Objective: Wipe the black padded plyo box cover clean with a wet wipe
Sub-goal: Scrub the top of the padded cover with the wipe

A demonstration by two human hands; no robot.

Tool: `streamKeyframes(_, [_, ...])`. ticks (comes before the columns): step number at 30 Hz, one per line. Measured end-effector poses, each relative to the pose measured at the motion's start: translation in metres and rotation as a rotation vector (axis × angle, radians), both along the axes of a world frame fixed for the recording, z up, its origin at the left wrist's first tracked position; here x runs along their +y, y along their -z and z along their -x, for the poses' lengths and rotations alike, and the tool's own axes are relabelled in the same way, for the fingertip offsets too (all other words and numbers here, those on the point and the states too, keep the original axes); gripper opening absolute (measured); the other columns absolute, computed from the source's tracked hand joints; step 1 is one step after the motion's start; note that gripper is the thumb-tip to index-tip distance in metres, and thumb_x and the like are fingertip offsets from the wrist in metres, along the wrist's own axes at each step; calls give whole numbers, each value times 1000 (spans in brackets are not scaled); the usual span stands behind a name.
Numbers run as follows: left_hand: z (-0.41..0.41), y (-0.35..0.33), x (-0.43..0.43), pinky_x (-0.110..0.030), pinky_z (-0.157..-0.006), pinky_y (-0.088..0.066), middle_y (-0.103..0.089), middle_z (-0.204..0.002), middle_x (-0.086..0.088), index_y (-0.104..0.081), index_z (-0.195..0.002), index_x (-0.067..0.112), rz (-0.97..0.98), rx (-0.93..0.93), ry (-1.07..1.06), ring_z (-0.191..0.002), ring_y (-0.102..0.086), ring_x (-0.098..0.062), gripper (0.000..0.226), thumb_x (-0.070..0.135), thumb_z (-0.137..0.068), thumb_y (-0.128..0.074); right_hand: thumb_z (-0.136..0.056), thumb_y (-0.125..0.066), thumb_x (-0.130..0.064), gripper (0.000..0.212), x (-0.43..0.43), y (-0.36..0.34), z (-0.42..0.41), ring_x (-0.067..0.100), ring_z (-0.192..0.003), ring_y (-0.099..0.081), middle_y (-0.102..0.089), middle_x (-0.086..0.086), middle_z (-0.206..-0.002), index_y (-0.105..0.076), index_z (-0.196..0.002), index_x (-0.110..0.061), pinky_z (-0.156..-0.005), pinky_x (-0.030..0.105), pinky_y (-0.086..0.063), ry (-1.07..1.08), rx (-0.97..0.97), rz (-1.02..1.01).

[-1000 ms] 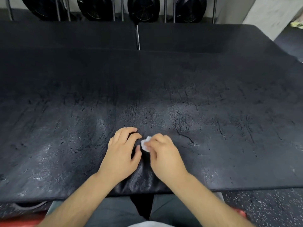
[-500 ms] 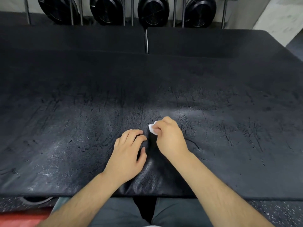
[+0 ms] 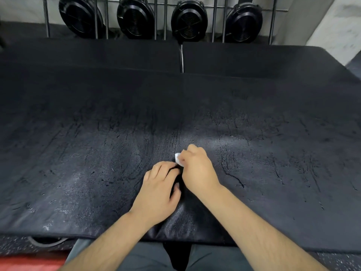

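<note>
The black padded plyo box cover (image 3: 273, 153) fills most of the view; its surface is cracked, with pale dusty patches. My right hand (image 3: 197, 169) pinches a small crumpled white wet wipe (image 3: 178, 158) and holds it against the cover near the middle front. Just left of it, my left hand (image 3: 158, 192) rests on the cover with its fingers bent, the fingertips close to the wipe. Most of the wipe is hidden under my right fingers.
A second black pad (image 3: 88, 51) and a third (image 3: 254, 59) lie behind, split by a narrow gap. Several black round fan-like units (image 3: 188, 18) stand behind metal bars at the back. Speckled floor (image 3: 15, 243) and a red strip (image 3: 29, 261) lie at the front left.
My right hand slid the wipe forward, away from me, over the cover. My left hand stayed planted on the pad. The camera tilted slightly, showing more of the back.
</note>
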State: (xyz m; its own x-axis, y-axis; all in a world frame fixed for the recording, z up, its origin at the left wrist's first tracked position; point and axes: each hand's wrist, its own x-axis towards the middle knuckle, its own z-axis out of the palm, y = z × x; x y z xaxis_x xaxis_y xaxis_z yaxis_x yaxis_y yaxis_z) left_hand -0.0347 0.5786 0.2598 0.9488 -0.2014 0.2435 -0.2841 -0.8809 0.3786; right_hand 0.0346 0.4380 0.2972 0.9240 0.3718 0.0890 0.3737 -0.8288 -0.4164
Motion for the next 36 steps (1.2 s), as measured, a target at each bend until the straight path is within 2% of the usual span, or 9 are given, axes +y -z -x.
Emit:
streamKeyframes(8, [1, 0, 1, -33, -96, -40, -50, -134, 7, -60, -119, 21, 13, -8, 5, -129, -43, -15, 34, 30, -89, -48, -79, -53, 7, 28, -6, 9, -18, 31, -82, -50, -48, 2, -83, -52, -66, -18, -66, 42, -51, 140, -46, -172])
streamKeyframes(12, [1, 1, 0, -34, -94, -41, -50, -132, 8, -60, -119, 21, 8, -12, 3, -127, -44, -15, 34, 30, -87, -49, -87, -57, -2, 23, -8, 16, -6, 27, -93, -57, -58, 0, -88, -72, -81, -19, -79, 42, -53, 1, 0, -248])
streamKeyframes(17, [-2, -5, 0, -32, -92, -41, -50, -131, 11, -61, -116, 25, -3, 5, -3, -125, -44, -12, 33, 33, -86, -48, -84, -57, 4, 27, -10, 13, -41, 29, -95, -62, -62, 2, -89, -74, -78, -16, -79, 44, -54, 150, -82, -311])
streamKeyframes(21, [-20, -16, 9, -34, -77, -49, -50, -110, 12, -62, -101, 23, -32, -19, 30, -98, -49, -13, 25, 38, -87, -48, -89, -63, -2, 23, -15, 21, -11, 21, -99, -61, -66, -4, -95, -78, -89, -20, -85, 32, -53, 11, -76, -291])
streamKeyframes(24, [-63, -33, 27, -39, -70, -50, -49, -101, 7, -63, -96, 20, -148, -86, 8, -89, -48, -18, 29, 45, -90, -50, -91, -60, -1, 25, -28, 20, -45, 17, -105, -61, -66, -3, -97, -79, -91, -18, -90, 30, -50, 101, -89, -343])
streamKeyframes(27, [-111, -50, 48, -42, -90, -51, -52, -127, 2, -62, -121, 17, -222, -24, -9, -116, -52, -23, 48, 54, -91, -57, -92, -57, 3, 26, -22, 13, -58, 18, -106, -59, -66, -1, -99, -78, -90, -12, -89, 30, -49, 154, -101, -320])
streamKeyframes(30, [-135, -44, 55, -44, -117, -34, -37, -156, 1, -48, -145, 18, -204, 143, 18, -147, -28, -19, 80, 73, -86, -44, -90, -60, 0, 22, -17, 17, -44, 26, -98, -61, -66, 3, -96, -78, -94, -12, -81, 38, -55, 25, -169, -244])
streamKeyframes(33, [-136, -25, 51, -40, -125, -14, -31, -160, 3, -44, -149, 18, -109, 166, 7, -152, -18, -14, 94, 80, -80, -26, -92, -56, -1, 24, -23, 13, -64, 29, -99, -61, -66, 4, -96, -77, -94, -12, -80, 44, -55, -22, -142, -219])
streamKeyframes(36, [-138, -22, 51, -35, -123, -6, -27, -162, 4, -41, -150, 19, -98, 147, -7, -152, -13, -12, 87, 78, -86, -35, -94, -53, 1, 27, -15, 5, -90, 27, -107, -60, -66, 6, -102, -78, -94, -9, -87, 41, -53, 49, -95, -244])
